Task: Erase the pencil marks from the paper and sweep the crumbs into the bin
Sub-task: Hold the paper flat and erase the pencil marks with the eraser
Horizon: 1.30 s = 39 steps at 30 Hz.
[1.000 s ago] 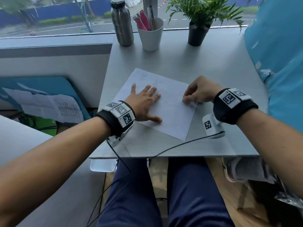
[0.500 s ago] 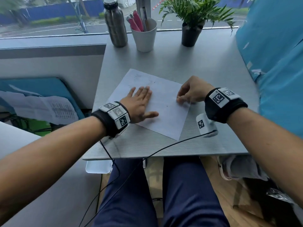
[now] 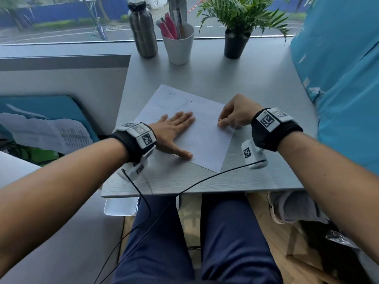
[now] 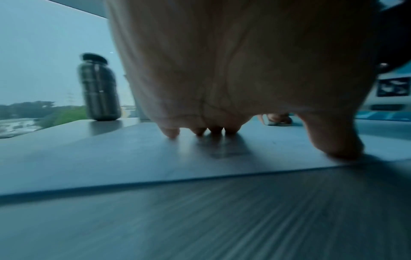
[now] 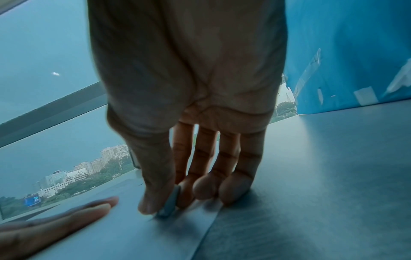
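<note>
**A:** White paper point(image 3: 196, 128) sits mid-desk point(image 3: 256, 83), faint marks point(image 3: 170, 97) up top. How far are you?

**B:** You're early: right hand point(image 3: 235, 113) pinches the eraser point(image 5: 170, 204), left hand point(image 3: 174, 130) presses flat, fingers spread. No crumbs or bin visible.

Cool daylight enters through the window point(image 3: 61, 19); the head view bends at its edges, and the 2 wrist views are dim, bluish, motion-blurred.

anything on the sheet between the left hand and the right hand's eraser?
No. The head view shows only bare paper between the left hand and the eraser pinched in the right hand. The right wrist view agrees.
</note>
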Each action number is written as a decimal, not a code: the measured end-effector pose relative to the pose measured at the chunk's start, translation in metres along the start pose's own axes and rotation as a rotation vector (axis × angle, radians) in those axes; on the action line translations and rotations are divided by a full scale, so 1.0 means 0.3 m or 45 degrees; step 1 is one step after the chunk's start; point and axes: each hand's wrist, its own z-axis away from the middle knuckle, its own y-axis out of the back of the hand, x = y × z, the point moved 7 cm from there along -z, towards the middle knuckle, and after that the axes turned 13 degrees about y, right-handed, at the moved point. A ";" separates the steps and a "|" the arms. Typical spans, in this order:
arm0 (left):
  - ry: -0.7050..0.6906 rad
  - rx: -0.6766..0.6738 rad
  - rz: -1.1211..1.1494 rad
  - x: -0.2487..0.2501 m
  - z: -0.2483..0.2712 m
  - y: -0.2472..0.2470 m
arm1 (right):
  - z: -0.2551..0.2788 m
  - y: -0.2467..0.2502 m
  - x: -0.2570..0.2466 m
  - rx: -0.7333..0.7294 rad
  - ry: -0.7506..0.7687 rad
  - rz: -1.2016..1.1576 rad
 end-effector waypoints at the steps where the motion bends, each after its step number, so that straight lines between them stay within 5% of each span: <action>1: 0.015 -0.016 0.028 -0.020 0.001 -0.004 | 0.002 0.002 -0.001 0.009 -0.001 0.016; 7: 0.040 0.002 0.105 -0.037 0.004 -0.015 | 0.015 -0.014 -0.099 0.149 0.116 0.267; 11: 0.050 0.007 0.114 -0.036 0.011 -0.014 | 0.034 -0.073 -0.200 0.065 0.294 0.228; 17: 0.047 -0.021 0.129 -0.033 0.010 -0.013 | 0.087 -0.080 -0.156 0.160 0.289 0.214; 22: 0.070 -0.023 0.107 -0.036 0.002 -0.016 | 0.185 -0.171 -0.182 -0.093 0.393 0.247; 28: 0.069 -0.041 0.114 -0.037 0.000 -0.014 | 0.125 -0.100 -0.153 0.091 0.376 0.183; 32: 0.077 -0.035 0.098 -0.044 0.002 -0.016 | 0.181 -0.161 -0.157 -0.149 0.395 0.222; 37: 0.073 -0.068 0.099 -0.034 0.011 -0.011 | 0.086 -0.004 -0.139 0.307 0.287 0.012; 39: 0.070 -0.112 0.122 -0.039 0.015 -0.004 | 0.054 -0.003 -0.155 0.325 0.265 0.010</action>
